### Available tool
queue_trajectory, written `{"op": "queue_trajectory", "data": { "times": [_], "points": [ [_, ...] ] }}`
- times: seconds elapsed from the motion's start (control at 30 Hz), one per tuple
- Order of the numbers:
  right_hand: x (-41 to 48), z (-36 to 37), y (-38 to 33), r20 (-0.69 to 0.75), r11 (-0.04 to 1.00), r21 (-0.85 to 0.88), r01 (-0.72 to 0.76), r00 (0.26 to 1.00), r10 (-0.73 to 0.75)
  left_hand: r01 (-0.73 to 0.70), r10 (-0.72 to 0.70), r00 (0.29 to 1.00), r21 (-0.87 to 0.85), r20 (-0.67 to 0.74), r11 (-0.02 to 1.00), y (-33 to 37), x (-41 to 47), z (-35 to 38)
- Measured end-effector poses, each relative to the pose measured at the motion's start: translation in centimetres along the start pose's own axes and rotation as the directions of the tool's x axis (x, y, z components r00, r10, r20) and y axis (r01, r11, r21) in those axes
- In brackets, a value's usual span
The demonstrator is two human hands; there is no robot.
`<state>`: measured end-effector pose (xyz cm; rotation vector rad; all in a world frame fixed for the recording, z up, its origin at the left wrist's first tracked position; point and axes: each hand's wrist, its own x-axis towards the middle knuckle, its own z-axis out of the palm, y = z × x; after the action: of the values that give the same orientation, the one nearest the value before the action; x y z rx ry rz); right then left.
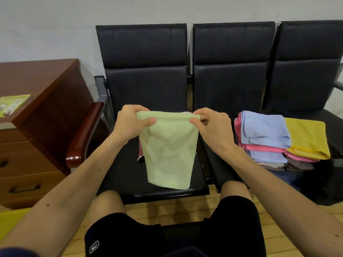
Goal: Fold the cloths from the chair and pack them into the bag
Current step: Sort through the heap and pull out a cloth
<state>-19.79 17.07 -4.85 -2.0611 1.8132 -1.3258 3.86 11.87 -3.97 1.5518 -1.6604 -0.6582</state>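
The green cloth (168,151) hangs with its long axis straight down over the chair (128,175) seat. The left hand (132,123) and right hand (213,127) each pinch an upper corner in curled fingers (neither hand is nearer). The stack of folded cloths (267,138) lies off to the right.

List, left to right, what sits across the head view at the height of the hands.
green leaflet → wooden armrest → left hand → light green cloth → right hand → stack of folded cloths → yellow fabric piece
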Motion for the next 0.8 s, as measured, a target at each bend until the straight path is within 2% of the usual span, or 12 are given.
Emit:
{"op": "queue_trajectory", "data": {
  "times": [0.17,0.3,0.4,0.47,0.57,0.67,0.73,0.8],
  "points": [
    [-0.2,-0.7,0.2,-0.001,0.991,-0.130,0.026,1.000,-0.027,-0.066,0.066,0.998,0.018,-0.002,0.998,0.2,-1.0,0.3],
    [-0.1,-0.8,1.1,0.045,0.990,-0.143,0.000,0.999,0.006,-0.117,0.118,0.992,0.040,-0.039,0.992,0.7,-1.6,0.5],
    [0.0,-1.2,1.9,0.092,0.999,-0.047,-0.028,0.995,0.032,-0.184,0.192,0.979,0.101,-0.072,0.978,0.8,-2.0,0.4],
    [0.1,-1.8,2.4,0.222,0.993,0.056,-0.108,0.971,0.093,-0.224,0.231,0.971,0.101,-0.060,0.969,0.8,-2.2,0.3],
    [-0.1,-2.6,3.1,0.371,0.956,0.173,-0.237,0.915,0.160,-0.213,0.215,0.976,-0.035,0.032,0.976,0.7,-2.7,0.1],
    [-0.5,-3.8,3.0,0.432,0.844,0.416,-0.339,0.890,0.145,-0.132,0.193,0.963,-0.297,0.187,0.946,0.8,-3.4,0.1],
    [-0.6,-4.6,2.7,0.420,0.714,0.586,-0.384,0.897,0.139,-0.134,0.218,0.958,-0.383,0.185,0.914,1.0,-3.7,0.2],
    [-1.3,-5.0,2.1,0.423,0.529,0.742,-0.412,0.900,0.108,-0.163,0.254,0.955,-0.451,0.151,0.878,1.9,-4.0,0.4]
  ]
}}
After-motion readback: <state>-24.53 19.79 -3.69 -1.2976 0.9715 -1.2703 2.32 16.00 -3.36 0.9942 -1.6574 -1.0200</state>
